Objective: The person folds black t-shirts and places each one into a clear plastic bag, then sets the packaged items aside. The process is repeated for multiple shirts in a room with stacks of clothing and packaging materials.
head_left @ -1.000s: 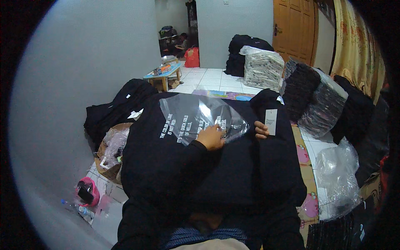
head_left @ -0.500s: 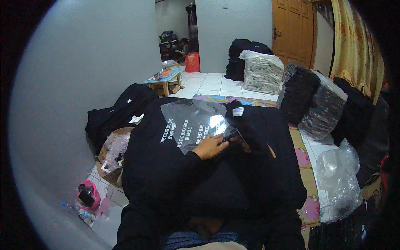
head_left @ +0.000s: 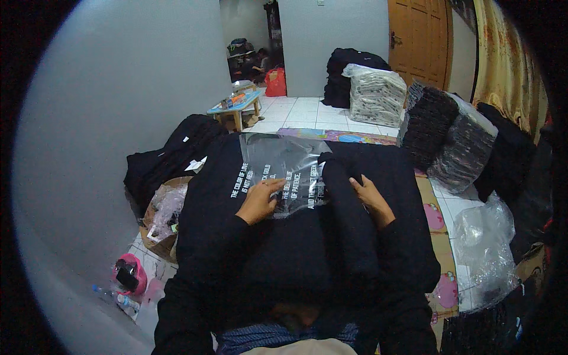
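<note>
2 bare hands, 1 black shirt (head_left: 408,207), 1 clear plastic bag (head_left: 281,148). Shirt: spread out directly in front of the person, white lettering (head_left: 239,183) across its middle. Bag: lying flat on the shirt, partly over the lettering (which shows through), its right part beside a folded strip (head_left: 343,201) of black cloth. Left hand (head_left: 261,198): open, fingers extended, resting on the bag. Right hand (head_left: 371,200): at the right side of the folded strip, fingers bent slightly; whether it grips the cloth cannot be told. Left of the shirt: 1 heap of black clothes (head_left: 171,148), 1 cardboard box (head_left: 163,249) holding crumpled plastic, 1 pink bucket (head_left: 141,277). Right of it: 1 patterned mat (head_left: 442,257), 1 mass of crumpled clear plastic (head_left: 488,248), stacks of dark bagged goods (head_left: 432,121). Further off: 1 low table (head_left: 236,107) with a blue top, 1 red bag (head_left: 275,83), 1 pale plastic-wrapped stack (head_left: 377,97), 1 wooden door (head_left: 417,44).
</note>
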Demonstrator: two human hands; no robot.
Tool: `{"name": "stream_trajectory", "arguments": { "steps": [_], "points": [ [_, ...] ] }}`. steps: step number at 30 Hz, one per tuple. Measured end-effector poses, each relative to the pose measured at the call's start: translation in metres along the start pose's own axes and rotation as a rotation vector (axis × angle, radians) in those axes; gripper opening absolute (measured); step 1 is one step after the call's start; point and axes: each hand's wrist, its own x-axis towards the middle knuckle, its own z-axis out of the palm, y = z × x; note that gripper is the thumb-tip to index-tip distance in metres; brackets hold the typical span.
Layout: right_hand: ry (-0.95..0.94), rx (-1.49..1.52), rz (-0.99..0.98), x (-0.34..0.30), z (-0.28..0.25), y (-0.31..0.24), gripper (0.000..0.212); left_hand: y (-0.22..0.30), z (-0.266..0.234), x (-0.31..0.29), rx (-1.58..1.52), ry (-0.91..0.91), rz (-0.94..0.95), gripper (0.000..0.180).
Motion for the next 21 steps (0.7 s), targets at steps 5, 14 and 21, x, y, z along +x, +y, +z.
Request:
{"name": "stream_trajectory", "arguments": {
  "steps": [5,14,21],
  "points": [
    [-0.296,0.457,-0.093,-0.011,0.016,-0.014,0.041,-0.004,0.011,0.012,-0.272,0.060,0.109,0.067],
    [-0.119,0.006,-0.096,-0.011,0.020,-0.008,0.044,0.034,-0.021,0.036,-0.263,0.136,0.032,0.082],
    [0.076,0.122,-0.201,0.000,0.009,0.000,0.044,0.133,0.016,0.030,0.433,0.145,0.321,0.069]
  ]
}}
